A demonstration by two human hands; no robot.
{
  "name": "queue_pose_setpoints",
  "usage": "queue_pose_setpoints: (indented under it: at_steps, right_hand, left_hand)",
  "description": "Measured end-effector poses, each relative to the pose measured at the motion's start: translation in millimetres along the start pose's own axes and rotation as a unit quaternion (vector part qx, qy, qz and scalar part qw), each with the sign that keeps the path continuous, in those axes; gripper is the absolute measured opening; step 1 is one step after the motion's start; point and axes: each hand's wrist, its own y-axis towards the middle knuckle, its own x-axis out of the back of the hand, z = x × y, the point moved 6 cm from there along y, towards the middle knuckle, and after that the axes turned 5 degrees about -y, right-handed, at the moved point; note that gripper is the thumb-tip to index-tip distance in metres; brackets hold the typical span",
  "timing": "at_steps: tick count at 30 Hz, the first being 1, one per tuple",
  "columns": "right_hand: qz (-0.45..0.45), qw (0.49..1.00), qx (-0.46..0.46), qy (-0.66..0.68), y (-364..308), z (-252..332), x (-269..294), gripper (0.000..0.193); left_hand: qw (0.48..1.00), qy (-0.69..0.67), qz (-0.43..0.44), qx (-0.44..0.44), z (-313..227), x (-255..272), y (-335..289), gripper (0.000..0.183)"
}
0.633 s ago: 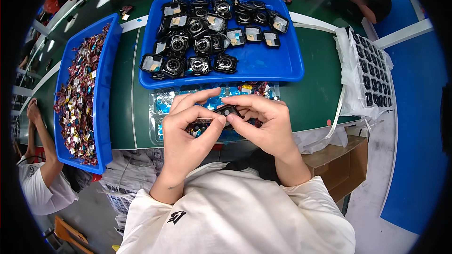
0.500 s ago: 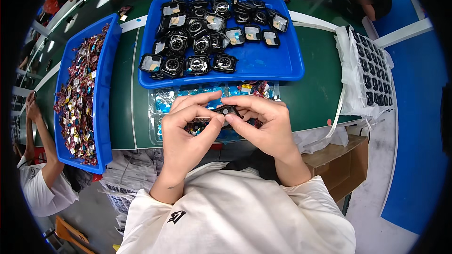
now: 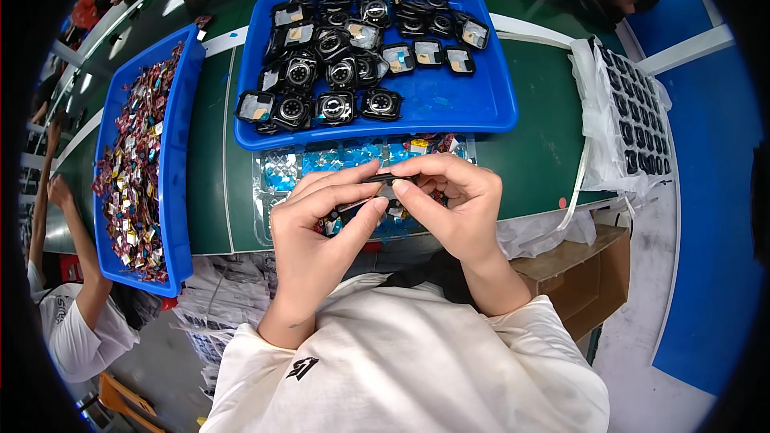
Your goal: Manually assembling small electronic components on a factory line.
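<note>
Between the fingertips of both hands is a small black watch case (image 3: 391, 178), seen nearly edge-on. My left hand (image 3: 319, 220) pinches its left side with thumb and fingers. On the other side, my right hand (image 3: 455, 207) grips it between thumb and forefinger. Under my hands lies a clear plastic tray (image 3: 263, 223) with blue film pieces and small coloured parts; my hands hide much of it. Just beyond stands a blue tray (image 3: 461, 108) of black watch cases (image 3: 341, 72), some showing round backs and others pale insides.
On the left, a long blue bin (image 3: 178, 224) is heaped with small reddish parts (image 3: 140, 168). A white-wrapped stack of trays (image 3: 638, 116) with black pieces stands at right, above an open cardboard box (image 3: 585, 281). A co-worker's arm (image 3: 80, 232) reaches in at far left.
My hands have tilted the watch case from showing its face to nearly edge-on. My right hand has shifted slightly right. The co-worker's arms at left have moved.
</note>
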Motion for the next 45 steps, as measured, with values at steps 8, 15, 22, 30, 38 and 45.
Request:
queue_pose_setpoints:
  at_steps: [8, 15, 22, 30, 38, 45]
  right_hand:
    - [-0.010, 0.998, -0.026, 0.050, 0.4, -5.8, 5.5, 0.012]
    - [0.001, 0.991, -0.056, 0.122, 3.6, -9.4, 0.5, 0.015]
    - [-0.026, 0.993, -0.045, 0.102, 3.6, -7.0, -0.8, 0.015]
    - [-0.012, 0.997, -0.047, 0.061, 0.0, -12.3, -0.1, 0.017]
    - [-0.031, 0.990, 0.122, -0.055, -5.2, 11.8, -4.1, 0.019]
    - [-0.027, 0.996, 0.085, 0.007, -6.1, 3.9, -4.4, 0.019]
  left_hand:
    - [0.992, 0.081, -0.020, -0.090, -10.3, 4.9, -2.4, 0.013]
    - [0.989, 0.090, -0.025, -0.111, -13.2, 4.7, -3.7, 0.015]
    - [0.996, 0.073, -0.019, -0.053, -8.3, 2.7, -4.6, 0.013]
    - [0.991, -0.114, 0.032, 0.061, 7.8, 1.0, -9.0, 0.011]
    - [0.933, -0.321, 0.024, 0.162, 24.5, -10.0, -16.9, 0.009]
    - [0.946, -0.282, -0.001, 0.158, 28.0, -4.2, -17.7, 0.010]
